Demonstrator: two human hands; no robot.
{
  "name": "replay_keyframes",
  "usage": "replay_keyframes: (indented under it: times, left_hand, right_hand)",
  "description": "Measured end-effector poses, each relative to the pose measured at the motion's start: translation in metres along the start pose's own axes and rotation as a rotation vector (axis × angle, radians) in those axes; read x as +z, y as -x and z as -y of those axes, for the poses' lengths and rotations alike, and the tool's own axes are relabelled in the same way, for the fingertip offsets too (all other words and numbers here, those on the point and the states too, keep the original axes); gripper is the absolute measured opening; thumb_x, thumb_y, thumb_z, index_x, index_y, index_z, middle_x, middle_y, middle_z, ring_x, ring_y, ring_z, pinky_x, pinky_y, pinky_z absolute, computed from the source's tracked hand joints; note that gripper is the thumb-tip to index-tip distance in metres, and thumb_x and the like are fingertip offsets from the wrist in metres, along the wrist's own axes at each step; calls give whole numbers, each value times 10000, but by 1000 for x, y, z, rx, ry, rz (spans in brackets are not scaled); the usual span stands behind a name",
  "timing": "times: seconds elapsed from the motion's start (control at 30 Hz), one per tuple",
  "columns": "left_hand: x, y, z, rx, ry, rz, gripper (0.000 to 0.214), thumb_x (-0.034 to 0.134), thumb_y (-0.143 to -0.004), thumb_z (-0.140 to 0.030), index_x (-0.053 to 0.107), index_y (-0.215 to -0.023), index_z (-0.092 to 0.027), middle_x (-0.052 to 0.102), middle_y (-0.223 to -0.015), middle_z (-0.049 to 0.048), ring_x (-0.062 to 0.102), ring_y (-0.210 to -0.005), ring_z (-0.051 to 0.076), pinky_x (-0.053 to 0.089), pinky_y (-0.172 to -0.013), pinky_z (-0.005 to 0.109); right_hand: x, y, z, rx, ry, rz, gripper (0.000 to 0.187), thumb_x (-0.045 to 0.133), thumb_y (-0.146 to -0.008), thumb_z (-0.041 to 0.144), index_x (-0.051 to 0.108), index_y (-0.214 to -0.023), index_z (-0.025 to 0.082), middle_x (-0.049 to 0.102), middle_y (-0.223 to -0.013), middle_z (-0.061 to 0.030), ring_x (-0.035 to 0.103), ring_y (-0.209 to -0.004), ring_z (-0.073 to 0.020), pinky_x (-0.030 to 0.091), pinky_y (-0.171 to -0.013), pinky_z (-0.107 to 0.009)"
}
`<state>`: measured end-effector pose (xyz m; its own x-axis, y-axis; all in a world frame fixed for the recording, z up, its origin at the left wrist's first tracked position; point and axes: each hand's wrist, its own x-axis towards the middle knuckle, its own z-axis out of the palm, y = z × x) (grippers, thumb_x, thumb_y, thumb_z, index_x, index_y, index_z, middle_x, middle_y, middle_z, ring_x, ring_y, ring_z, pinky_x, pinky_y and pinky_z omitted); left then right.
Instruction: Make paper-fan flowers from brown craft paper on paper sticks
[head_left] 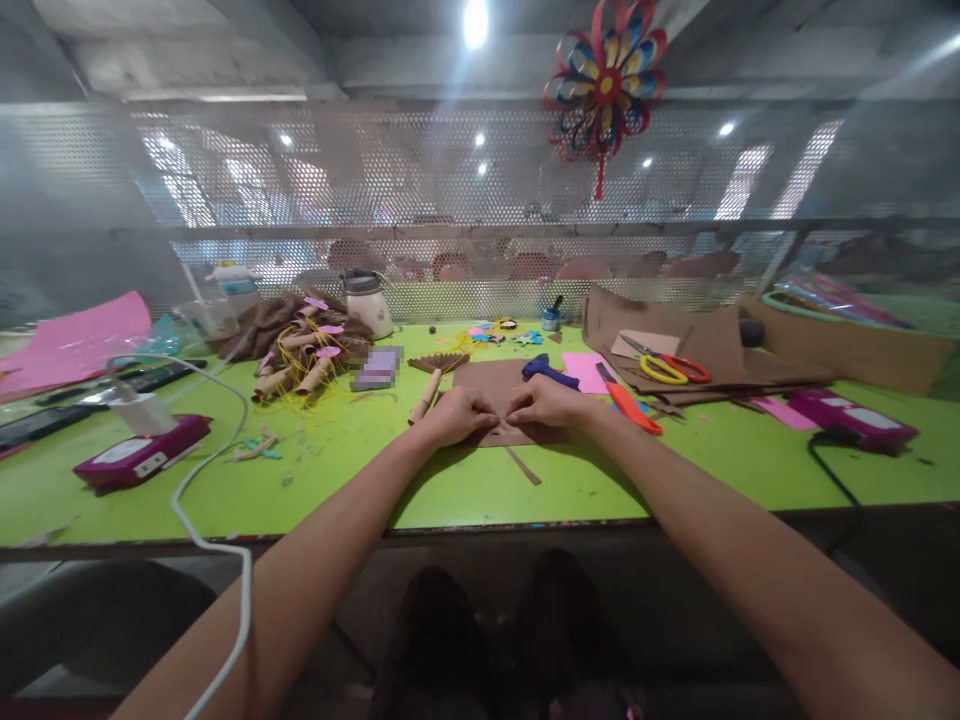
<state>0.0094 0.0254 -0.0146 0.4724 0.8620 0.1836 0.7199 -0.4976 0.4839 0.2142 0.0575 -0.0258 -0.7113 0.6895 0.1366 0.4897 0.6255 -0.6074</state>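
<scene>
Closest to my camera, a white cable (244, 600) is hanging across the lower left of the frame, crossing in front of one forearm. Further up on that side, a purple power strip (142, 462) is sitting on the green table (337, 495). Just left of center, a pile of brown paper rolls (319, 372) with yellow strings is lying about, and a pleated fan (442, 361) is spreading out beside the hands.

OK, middle of the frame: the brown sheet (480, 376) is lying flat under both hands. My left hand (461, 412) is curling its thumb and fingertips nearly together over the near edge. My right hand (551, 402) is mirroring it, also close to a pinch. From this far off I can't tell if either is actually gripping a bit of paper.

Handling-wise, I'm guessing the sheet is light, a bit stiff, not slippery, but easy to crease or tear. I'd be taking it by the near edge, thumb and fingertip each side, no hard squeezing. A thin strip (523, 466) is lying just below it, probably floppier, so I'd be pinching that at one end.

Right of center, an orange cutter (634, 405) is resting near the sheet, scissors (667, 368) are lying above it, and a second strip box (855, 418) is sitting far right.
</scene>
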Motion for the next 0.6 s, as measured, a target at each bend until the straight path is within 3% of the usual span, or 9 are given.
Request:
replay_keyframes:
  times: [0.23, 0.6]
  left_hand:
    - [9, -6, 9, 50, 15, 13, 223, 613, -749, -351, 733, -790, -166, 691, -721, 31, 584, -684, 166, 398, -618, 243]
    - [15, -6, 11, 132, -65, -25, 196, 604, -773, -305, 727, -817, -159, 688, -757, 49, 567, -678, 149, 392, -626, 233]
  right_hand:
    - [5, -4, -2, 30, 17, -3, 185, 598, -754, 261, 717, -767, 120, 648, -630, -18, 544, -610, -129, 404, -578, -224]
    - [6, 7, 11, -92, 293, -81, 154, 574, -801, 183, 716, -793, 125, 682, -763, -64, 535, -670, -140, 383, -634, -241]
